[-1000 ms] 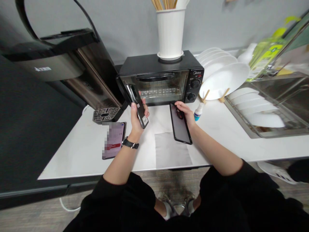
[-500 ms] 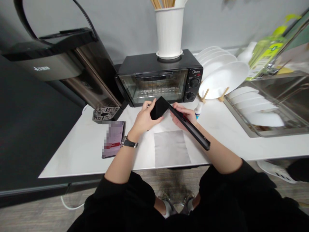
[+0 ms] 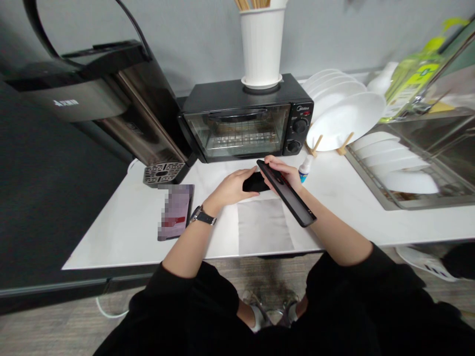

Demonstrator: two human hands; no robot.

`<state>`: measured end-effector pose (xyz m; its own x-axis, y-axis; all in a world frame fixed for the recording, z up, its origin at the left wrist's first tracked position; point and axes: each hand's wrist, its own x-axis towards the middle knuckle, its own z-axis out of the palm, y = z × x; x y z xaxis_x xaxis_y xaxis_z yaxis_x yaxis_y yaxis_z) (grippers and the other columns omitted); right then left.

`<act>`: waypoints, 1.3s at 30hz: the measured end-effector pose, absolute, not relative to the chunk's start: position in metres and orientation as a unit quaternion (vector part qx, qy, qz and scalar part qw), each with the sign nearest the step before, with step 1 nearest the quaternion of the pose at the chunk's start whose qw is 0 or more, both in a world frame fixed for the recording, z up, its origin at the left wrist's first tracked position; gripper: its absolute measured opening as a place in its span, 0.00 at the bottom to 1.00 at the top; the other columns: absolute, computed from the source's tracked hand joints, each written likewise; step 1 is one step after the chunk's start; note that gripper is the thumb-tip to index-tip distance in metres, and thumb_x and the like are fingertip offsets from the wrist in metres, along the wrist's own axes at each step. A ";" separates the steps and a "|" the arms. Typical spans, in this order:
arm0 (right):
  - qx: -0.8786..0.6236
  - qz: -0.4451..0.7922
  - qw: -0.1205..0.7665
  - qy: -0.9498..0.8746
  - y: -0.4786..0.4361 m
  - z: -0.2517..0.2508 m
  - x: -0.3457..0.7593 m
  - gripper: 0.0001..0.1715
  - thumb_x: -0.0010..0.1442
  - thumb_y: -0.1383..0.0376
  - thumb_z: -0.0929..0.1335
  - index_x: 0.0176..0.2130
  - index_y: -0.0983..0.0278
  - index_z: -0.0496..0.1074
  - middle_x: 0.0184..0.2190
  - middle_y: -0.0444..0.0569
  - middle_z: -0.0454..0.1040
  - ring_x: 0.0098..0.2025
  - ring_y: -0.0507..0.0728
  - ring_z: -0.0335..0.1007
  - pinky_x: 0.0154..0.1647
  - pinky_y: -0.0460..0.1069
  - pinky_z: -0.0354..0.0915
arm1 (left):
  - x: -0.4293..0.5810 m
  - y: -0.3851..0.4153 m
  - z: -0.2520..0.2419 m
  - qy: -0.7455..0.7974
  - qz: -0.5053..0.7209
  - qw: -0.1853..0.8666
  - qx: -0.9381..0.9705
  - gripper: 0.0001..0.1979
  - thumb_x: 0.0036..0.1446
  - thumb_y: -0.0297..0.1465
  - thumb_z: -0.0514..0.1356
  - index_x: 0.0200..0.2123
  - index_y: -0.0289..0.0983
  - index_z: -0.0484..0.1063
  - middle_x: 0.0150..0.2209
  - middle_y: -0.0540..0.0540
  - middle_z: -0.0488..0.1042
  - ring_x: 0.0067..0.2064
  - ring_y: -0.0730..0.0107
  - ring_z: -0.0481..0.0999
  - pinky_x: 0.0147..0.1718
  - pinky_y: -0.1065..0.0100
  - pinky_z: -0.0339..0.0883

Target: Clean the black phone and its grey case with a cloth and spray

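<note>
The left hand (image 3: 233, 187) lies low over the white desk (image 3: 122, 227), palm down, its fingers curled around a small black object (image 3: 255, 183) that it grips at the near end; the wrist wears a dark watch (image 3: 202, 216) and the forearm runs back toward the near left. The right hand (image 3: 284, 174) is clamped on a black phone (image 3: 287, 194), thumb on top and fingers underneath at the far end, so that the phone tilts and its free end points to the near right above the desk. The small black object sits just left of the phone's far end, touching or almost touching it; which cannot be told. Below both hands a grey cloth (image 3: 264, 232) lies flat on the desk. A second phone (image 3: 175, 211) with a blurred screen lies to the left, near the watch. Behind the hands stands a black toaster oven (image 3: 247, 121), and a small white bottle (image 3: 305, 167) stands just right of the right hand.
</note>
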<state>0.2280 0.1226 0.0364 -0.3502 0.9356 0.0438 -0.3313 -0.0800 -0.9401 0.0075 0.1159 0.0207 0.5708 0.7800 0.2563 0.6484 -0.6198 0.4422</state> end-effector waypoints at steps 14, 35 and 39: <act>-0.261 0.692 0.456 -0.495 0.125 0.035 0.226 0.17 0.51 0.56 0.75 0.39 0.58 0.71 0.31 0.41 0.75 0.29 0.53 0.69 0.27 0.45 0.64 | 0.006 0.125 0.009 0.364 0.227 0.157 0.890 0.39 0.58 0.48 0.71 0.68 0.39 0.69 0.65 0.35 0.74 0.66 0.46 0.72 0.66 0.46 0.65; -0.432 0.481 0.531 -0.547 0.019 0.026 0.184 0.14 0.65 0.57 0.67 0.49 0.58 0.74 0.33 0.43 0.71 0.33 0.55 0.64 0.34 0.51 0.61 | 0.023 -0.107 0.042 0.628 0.259 0.106 0.726 0.68 0.50 0.51 0.75 0.79 0.53 0.31 0.78 0.32 0.48 0.59 0.41 0.80 0.50 0.46 0.82; -0.437 0.424 0.616 -0.500 0.018 0.034 0.174 0.10 0.66 0.58 0.67 0.47 0.57 0.70 0.34 0.44 0.68 0.34 0.56 0.64 0.35 0.51 0.64 | 0.032 -0.107 0.043 0.638 0.261 0.039 0.723 0.66 0.53 0.47 0.75 0.79 0.49 0.31 0.75 0.31 0.53 0.63 0.33 0.76 0.52 0.44 0.81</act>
